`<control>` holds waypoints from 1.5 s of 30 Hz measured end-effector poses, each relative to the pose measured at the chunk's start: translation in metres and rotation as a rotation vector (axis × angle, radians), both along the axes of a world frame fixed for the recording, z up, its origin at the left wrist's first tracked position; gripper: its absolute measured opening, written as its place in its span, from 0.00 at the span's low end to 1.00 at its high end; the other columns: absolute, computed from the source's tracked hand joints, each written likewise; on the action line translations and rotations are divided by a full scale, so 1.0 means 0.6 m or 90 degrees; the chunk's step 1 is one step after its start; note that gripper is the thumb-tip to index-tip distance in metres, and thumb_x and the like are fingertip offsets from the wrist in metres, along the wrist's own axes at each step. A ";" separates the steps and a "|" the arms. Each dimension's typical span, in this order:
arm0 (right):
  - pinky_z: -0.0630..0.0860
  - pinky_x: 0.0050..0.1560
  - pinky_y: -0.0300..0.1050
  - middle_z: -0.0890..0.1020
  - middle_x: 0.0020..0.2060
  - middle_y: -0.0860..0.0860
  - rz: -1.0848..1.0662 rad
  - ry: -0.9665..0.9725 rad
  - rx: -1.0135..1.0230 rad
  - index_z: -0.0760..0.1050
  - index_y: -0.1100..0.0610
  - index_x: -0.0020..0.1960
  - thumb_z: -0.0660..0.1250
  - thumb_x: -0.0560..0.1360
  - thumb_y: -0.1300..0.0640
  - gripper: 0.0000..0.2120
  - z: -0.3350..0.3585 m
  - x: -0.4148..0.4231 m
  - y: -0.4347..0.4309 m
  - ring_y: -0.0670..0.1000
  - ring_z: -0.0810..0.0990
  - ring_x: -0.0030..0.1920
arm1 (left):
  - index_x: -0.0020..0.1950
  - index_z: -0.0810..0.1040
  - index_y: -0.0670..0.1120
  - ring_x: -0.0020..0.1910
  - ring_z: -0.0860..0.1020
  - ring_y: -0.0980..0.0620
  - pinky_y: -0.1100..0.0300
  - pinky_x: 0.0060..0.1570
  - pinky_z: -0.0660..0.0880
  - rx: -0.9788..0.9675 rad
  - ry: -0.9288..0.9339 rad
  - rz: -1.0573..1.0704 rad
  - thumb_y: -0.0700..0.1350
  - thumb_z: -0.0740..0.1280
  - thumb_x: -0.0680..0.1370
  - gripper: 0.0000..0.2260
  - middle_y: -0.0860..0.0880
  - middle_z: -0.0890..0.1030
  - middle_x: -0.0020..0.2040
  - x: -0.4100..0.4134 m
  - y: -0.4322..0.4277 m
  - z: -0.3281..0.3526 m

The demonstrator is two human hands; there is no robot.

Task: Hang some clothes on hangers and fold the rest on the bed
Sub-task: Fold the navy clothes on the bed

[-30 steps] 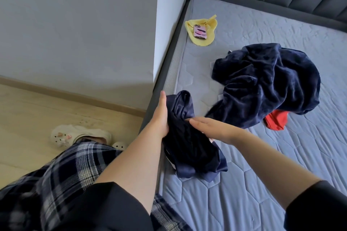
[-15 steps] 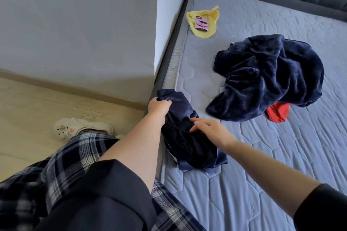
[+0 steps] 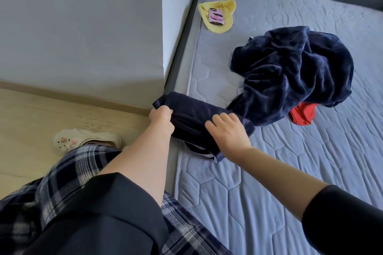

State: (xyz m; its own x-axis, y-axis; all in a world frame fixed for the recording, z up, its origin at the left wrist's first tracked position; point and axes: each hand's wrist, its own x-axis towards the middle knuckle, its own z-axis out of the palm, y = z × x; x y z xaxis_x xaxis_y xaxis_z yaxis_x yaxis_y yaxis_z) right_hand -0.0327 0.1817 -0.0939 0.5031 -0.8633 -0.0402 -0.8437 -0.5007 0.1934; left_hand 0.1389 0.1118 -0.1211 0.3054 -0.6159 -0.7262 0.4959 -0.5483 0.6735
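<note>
A dark navy garment (image 3: 192,114) lies bunched at the near left edge of the grey quilted mattress (image 3: 269,172). My left hand (image 3: 160,116) grips its left end with curled fingers. My right hand (image 3: 228,132) rests on its right part, fingers spread and bent over the cloth. A white-striped edge of the garment shows under my right wrist. Behind it lies a crumpled plush navy garment (image 3: 294,74), and a red garment (image 3: 302,115) pokes out from beneath that.
A yellow cloth (image 3: 223,25) with a pink phone (image 3: 216,16) on it lies near the bed's far left corner. A grey wall corner (image 3: 163,27) stands left of the bed. My plaid trouser leg (image 3: 68,176) and a cream clog (image 3: 68,141) are on the wooden floor.
My left hand went from flat against the navy garment to gripping its left end. The garment now lies turned more sideways along the edge. My right hand stays on it.
</note>
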 end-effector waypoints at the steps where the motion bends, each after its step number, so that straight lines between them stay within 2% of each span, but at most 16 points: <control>1: 0.67 0.31 0.46 0.71 0.30 0.52 0.013 0.018 -0.010 0.74 0.58 0.37 0.81 0.37 0.58 0.30 -0.019 -0.003 0.008 0.54 0.71 0.30 | 0.69 0.69 0.39 0.49 0.75 0.45 0.56 0.48 0.72 -0.003 -0.019 0.001 0.31 0.62 0.76 0.21 0.39 0.76 0.62 0.001 0.002 -0.002; 4: 0.67 0.29 0.46 0.70 0.29 0.51 0.054 -0.041 -0.070 0.74 0.57 0.36 0.72 0.51 0.71 0.17 -0.074 -0.010 0.035 0.53 0.69 0.28 | 0.69 0.69 0.41 0.59 0.76 0.42 0.53 0.57 0.73 0.000 -0.152 -0.028 0.31 0.62 0.75 0.22 0.40 0.75 0.64 0.003 0.012 -0.003; 6: 0.68 0.30 0.46 0.70 0.30 0.51 0.062 -0.098 -0.055 0.74 0.58 0.37 0.69 0.51 0.73 0.18 -0.093 -0.013 0.041 0.53 0.68 0.29 | 0.72 0.65 0.45 0.64 0.71 0.42 0.52 0.60 0.70 -0.012 -0.481 -0.157 0.33 0.66 0.72 0.29 0.42 0.70 0.68 0.001 0.023 0.008; 9: 0.70 0.31 0.45 0.72 0.31 0.51 0.059 -0.144 -0.028 0.77 0.59 0.40 0.71 0.49 0.73 0.21 -0.100 -0.020 0.033 0.54 0.71 0.30 | 0.67 0.72 0.42 0.61 0.71 0.40 0.51 0.58 0.68 -0.423 -0.857 -0.277 0.29 0.63 0.67 0.28 0.42 0.74 0.62 -0.017 0.029 0.021; 11: 0.71 0.31 0.45 0.74 0.31 0.53 0.055 -0.174 -0.005 0.79 0.61 0.42 0.72 0.49 0.72 0.22 -0.095 -0.024 0.029 0.55 0.73 0.30 | 0.57 0.79 0.41 0.55 0.75 0.40 0.52 0.52 0.70 -0.582 -0.829 -0.435 0.31 0.61 0.70 0.19 0.42 0.79 0.53 -0.037 0.036 0.020; 13: 0.73 0.30 0.47 0.76 0.31 0.55 0.043 -0.223 0.012 0.80 0.63 0.43 0.71 0.50 0.74 0.21 -0.089 -0.023 0.030 0.56 0.75 0.30 | 0.59 0.79 0.44 0.62 0.73 0.43 0.53 0.60 0.67 -0.512 -0.828 -0.611 0.37 0.59 0.77 0.15 0.44 0.78 0.59 -0.045 0.044 0.000; 15: 0.73 0.29 0.49 0.76 0.31 0.56 0.046 -0.277 0.035 0.80 0.65 0.44 0.67 0.53 0.76 0.20 -0.085 -0.022 0.041 0.58 0.75 0.29 | 0.72 0.69 0.51 0.75 0.57 0.46 0.47 0.72 0.52 -0.408 -0.946 -0.743 0.45 0.53 0.82 0.18 0.49 0.65 0.75 -0.042 0.049 -0.038; 17: 0.75 0.31 0.49 0.78 0.33 0.56 0.087 -0.273 0.097 0.81 0.64 0.46 0.68 0.60 0.74 0.16 -0.078 -0.020 0.052 0.58 0.75 0.30 | 0.77 0.56 0.54 0.77 0.43 0.47 0.40 0.73 0.44 -0.340 -0.992 -0.794 0.51 0.49 0.83 0.21 0.52 0.50 0.79 -0.033 0.052 -0.063; 21: 0.75 0.41 0.53 0.80 0.35 0.53 -0.002 -0.264 0.191 0.79 0.60 0.42 0.61 0.76 0.58 0.10 -0.045 -0.021 0.031 0.56 0.77 0.36 | 0.78 0.47 0.55 0.77 0.38 0.46 0.38 0.72 0.43 -0.317 -1.000 -0.823 0.53 0.48 0.83 0.24 0.52 0.43 0.79 -0.029 0.055 -0.082; 24: 0.75 0.44 0.51 0.81 0.40 0.57 -0.166 -0.481 -0.058 0.79 0.63 0.47 0.57 0.75 0.60 0.13 -0.032 -0.011 -0.019 0.58 0.77 0.42 | 0.79 0.46 0.53 0.77 0.37 0.44 0.37 0.71 0.43 -0.320 -1.026 -0.843 0.54 0.48 0.83 0.25 0.51 0.42 0.79 -0.033 0.052 -0.088; 27: 0.66 0.62 0.53 0.77 0.59 0.55 -0.238 -0.301 -0.035 0.70 0.59 0.68 0.54 0.79 0.56 0.19 -0.066 0.011 -0.041 0.58 0.72 0.60 | 0.79 0.45 0.54 0.77 0.38 0.45 0.39 0.72 0.42 -0.305 -1.037 -0.827 0.55 0.47 0.83 0.25 0.52 0.42 0.79 -0.031 0.048 -0.093; 30: 0.52 0.73 0.56 0.66 0.71 0.52 -0.293 -0.155 0.056 0.58 0.54 0.76 0.50 0.81 0.49 0.24 -0.132 0.006 -0.018 0.54 0.62 0.71 | 0.78 0.45 0.55 0.77 0.40 0.46 0.41 0.73 0.43 -0.252 -1.031 -0.751 0.56 0.47 0.83 0.25 0.52 0.44 0.79 -0.036 0.054 -0.100; 38: 0.66 0.63 0.52 0.75 0.61 0.52 -0.425 -0.261 0.088 0.67 0.54 0.69 0.57 0.76 0.39 0.27 -0.150 -0.045 -0.021 0.56 0.72 0.61 | 0.78 0.43 0.57 0.77 0.40 0.43 0.41 0.73 0.44 -0.167 -1.009 -0.692 0.58 0.44 0.82 0.25 0.50 0.44 0.79 -0.050 0.045 -0.113; 40: 0.72 0.53 0.49 0.79 0.53 0.50 -0.511 -0.362 0.202 0.74 0.54 0.59 0.61 0.73 0.36 0.24 -0.129 -0.076 -0.035 0.54 0.76 0.55 | 0.78 0.42 0.57 0.77 0.41 0.43 0.41 0.73 0.44 -0.165 -1.006 -0.691 0.58 0.44 0.82 0.25 0.50 0.44 0.79 -0.047 0.043 -0.116; 42: 0.75 0.46 0.44 0.83 0.46 0.48 -0.613 -0.616 0.347 0.79 0.55 0.52 0.67 0.72 0.39 0.21 -0.106 -0.109 -0.040 0.50 0.80 0.49 | 0.78 0.42 0.57 0.77 0.41 0.43 0.41 0.73 0.44 -0.161 -1.006 -0.690 0.58 0.44 0.82 0.25 0.49 0.44 0.79 -0.044 0.041 -0.118; 45: 0.78 0.50 0.45 0.86 0.47 0.52 -0.740 -1.013 0.555 0.79 0.57 0.57 0.68 0.75 0.44 0.19 -0.095 -0.137 -0.027 0.50 0.84 0.50 | 0.78 0.42 0.57 0.77 0.42 0.43 0.41 0.73 0.44 -0.150 -1.000 -0.681 0.58 0.45 0.82 0.25 0.49 0.45 0.79 -0.043 0.037 -0.121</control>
